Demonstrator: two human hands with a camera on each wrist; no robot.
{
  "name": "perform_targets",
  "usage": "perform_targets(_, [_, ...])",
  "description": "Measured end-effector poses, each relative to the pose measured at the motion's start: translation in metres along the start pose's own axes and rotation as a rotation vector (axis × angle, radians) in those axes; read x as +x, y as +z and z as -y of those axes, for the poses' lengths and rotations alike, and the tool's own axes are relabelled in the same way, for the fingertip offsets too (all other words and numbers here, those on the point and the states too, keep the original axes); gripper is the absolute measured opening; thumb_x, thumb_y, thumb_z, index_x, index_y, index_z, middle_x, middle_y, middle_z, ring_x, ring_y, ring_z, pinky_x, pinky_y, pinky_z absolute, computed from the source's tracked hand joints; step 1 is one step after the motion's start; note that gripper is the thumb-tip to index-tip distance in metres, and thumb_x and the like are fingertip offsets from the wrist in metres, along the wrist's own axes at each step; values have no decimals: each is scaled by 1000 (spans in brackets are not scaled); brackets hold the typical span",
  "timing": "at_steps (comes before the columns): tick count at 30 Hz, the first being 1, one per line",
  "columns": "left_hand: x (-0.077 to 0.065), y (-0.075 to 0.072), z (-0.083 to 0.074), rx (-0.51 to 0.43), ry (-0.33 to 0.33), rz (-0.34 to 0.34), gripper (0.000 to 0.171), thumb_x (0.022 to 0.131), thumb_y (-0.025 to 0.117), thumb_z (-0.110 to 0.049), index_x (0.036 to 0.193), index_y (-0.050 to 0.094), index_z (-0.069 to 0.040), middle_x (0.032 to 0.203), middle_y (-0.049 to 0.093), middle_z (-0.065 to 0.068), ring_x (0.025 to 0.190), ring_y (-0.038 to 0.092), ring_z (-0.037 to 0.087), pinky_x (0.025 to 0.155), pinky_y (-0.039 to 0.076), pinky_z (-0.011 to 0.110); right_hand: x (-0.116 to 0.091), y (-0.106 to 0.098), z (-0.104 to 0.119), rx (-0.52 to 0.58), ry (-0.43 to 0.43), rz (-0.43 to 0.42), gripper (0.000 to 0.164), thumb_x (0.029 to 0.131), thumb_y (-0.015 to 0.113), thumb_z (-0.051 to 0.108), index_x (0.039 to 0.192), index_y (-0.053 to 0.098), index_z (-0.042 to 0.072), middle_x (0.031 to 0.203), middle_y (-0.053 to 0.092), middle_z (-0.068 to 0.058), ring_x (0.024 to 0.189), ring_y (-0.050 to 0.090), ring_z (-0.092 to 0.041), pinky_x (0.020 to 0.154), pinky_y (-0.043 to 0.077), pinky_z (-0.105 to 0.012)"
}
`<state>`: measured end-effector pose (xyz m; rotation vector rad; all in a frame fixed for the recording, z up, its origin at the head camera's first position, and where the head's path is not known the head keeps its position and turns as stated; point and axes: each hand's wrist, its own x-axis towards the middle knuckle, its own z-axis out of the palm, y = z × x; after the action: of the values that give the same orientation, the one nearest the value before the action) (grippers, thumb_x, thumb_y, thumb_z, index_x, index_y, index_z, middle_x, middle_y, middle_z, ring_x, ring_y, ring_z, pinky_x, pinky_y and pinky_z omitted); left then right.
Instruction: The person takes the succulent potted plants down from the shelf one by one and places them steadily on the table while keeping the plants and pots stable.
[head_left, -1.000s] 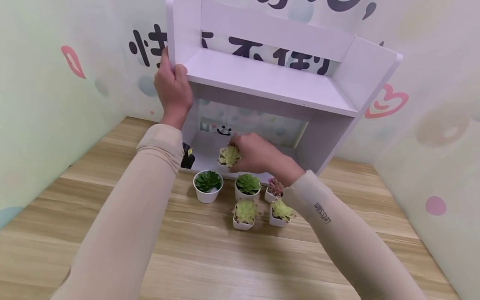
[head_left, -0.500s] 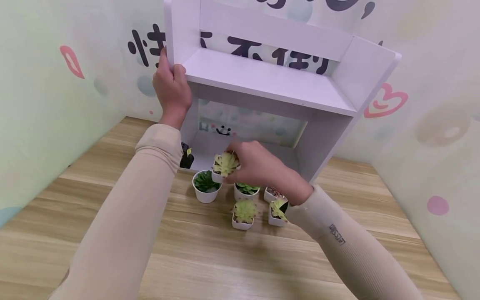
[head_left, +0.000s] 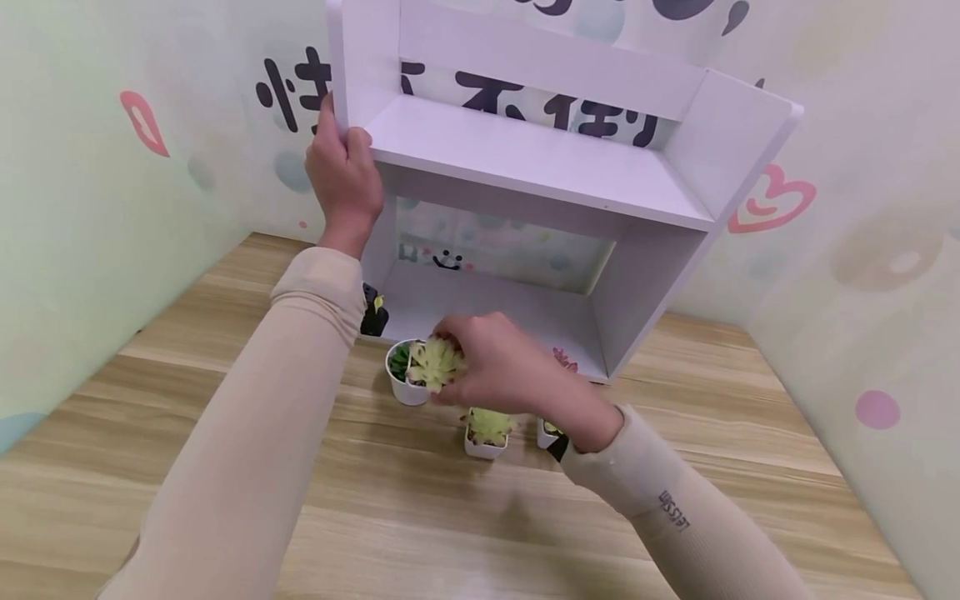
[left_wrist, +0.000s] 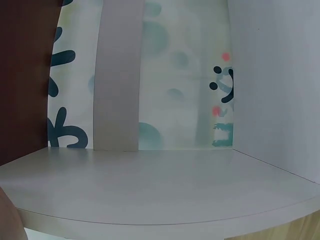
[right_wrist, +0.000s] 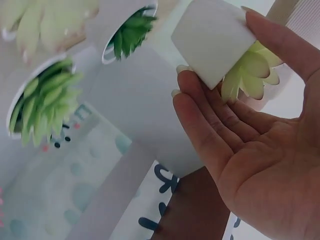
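My left hand (head_left: 345,179) grips the left side panel of a white two-level shelf (head_left: 525,158), where the side meets the middle board. Between thumb and fingertips, my right hand (head_left: 506,367) pinches a potted succulent (head_left: 437,365) with pale green leaves and a white square pot (right_wrist: 212,42). It is above the table, in front of the shelf, and overlaps a round white pot (head_left: 408,392) with a dark green succulent. Just below the right hand stands another pale succulent (head_left: 487,427). In the right wrist view, a bright green succulent (right_wrist: 47,95) shows at left; the head view hides it.
A reddish succulent (head_left: 564,360) and a square white pot (head_left: 547,433) are partly hidden by the right arm. A small black object (head_left: 373,312) lies at the shelf's lower left. The wooden table (head_left: 390,517) runs back to patterned walls (head_left: 67,208).
My right hand has brought the pale succulent out from the shelf's lower compartment, forward and slightly left, to over the round pot's right side. My left hand stays on the side panel.
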<state>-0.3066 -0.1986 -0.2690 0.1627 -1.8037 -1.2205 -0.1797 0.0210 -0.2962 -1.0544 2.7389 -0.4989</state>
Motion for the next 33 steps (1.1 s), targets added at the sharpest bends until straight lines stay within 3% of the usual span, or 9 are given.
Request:
perform_targets(16, [0, 2, -1, -4, -1, 3, 55, 94, 34, -14, 146, 51, -10, 138, 66, 3, 124, 62, 8, 100, 43, 16, 0, 33, 1, -48, -57, 70, 49, 77, 87, 30, 118, 68, 11, 98, 71, 2, 79, 60, -8, 70, 50, -22])
perform_targets(23, [1, 1, 1, 4, 2, -12, 54, 93, 34, -14, 144, 52, -10, 131, 69, 6, 115, 64, 14, 96, 46, 22, 4, 52, 0, -81, -76, 99, 49, 77, 86, 30, 118, 68, 10, 97, 72, 2, 79, 59, -7, 69, 49, -21])
perform_targets(33, [0, 2, 2, -2, 11, -21, 55, 91, 35, -13, 143, 54, -12, 127, 71, 7, 104, 61, 15, 89, 44, 25, 9, 70, -3, -128, -37, 136, 47, 75, 88, 28, 113, 68, 10, 92, 70, 2, 75, 60, -8, 67, 50, -20])
